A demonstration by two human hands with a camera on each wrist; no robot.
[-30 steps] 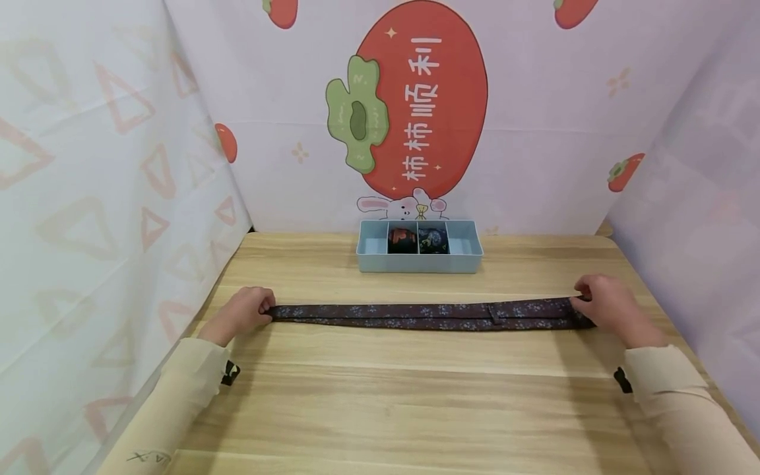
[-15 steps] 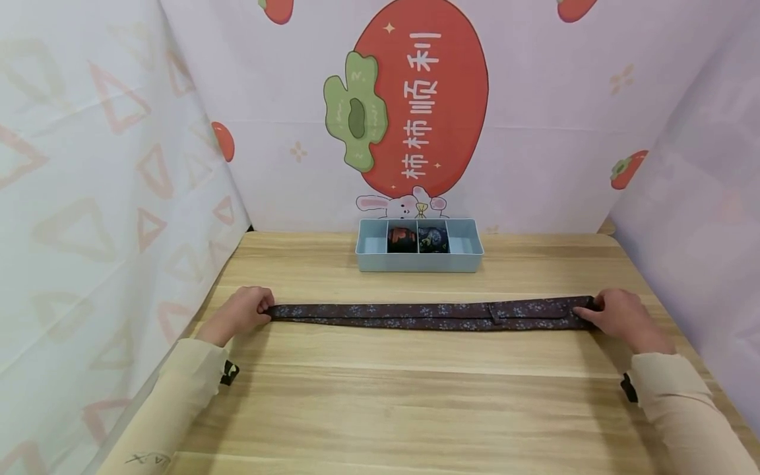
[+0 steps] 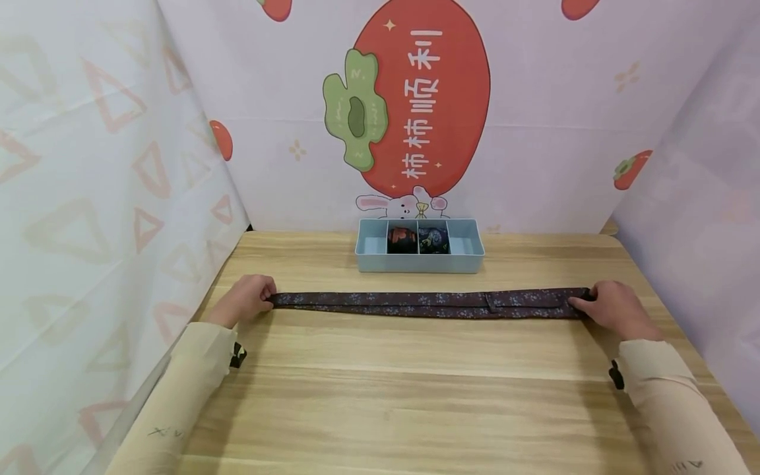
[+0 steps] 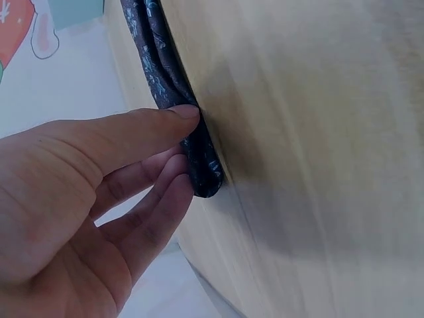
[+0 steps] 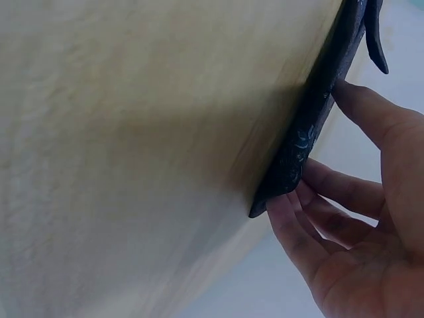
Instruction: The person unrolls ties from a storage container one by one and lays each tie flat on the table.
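A dark necktie (image 3: 380,303) with small blue flowers stretches left to right across the table, folded lengthwise so that two layers show. Its left, narrower end is pinched between thumb and fingers of my left hand (image 3: 246,300); in the left wrist view the thumb lies over the rounded fold (image 4: 207,172). At the wider right end, my right hand (image 3: 620,309) grips the tie between thumb and fingers. The right wrist view shows the tie's end (image 5: 285,169) close to the table surface, fingers at its edge.
Behind the tie stands a light blue divided box (image 3: 419,264). Its two middle compartments each hold a dark patterned roll, one with red (image 3: 402,240), one with blue and green (image 3: 433,240). A printed cloth (image 3: 285,185) hangs behind the wooden table (image 3: 380,396).
My right hand first shifted outward to the tie's right end and took hold there. Both hands then moved the tie slightly away from me, towards the box, which stays in place.
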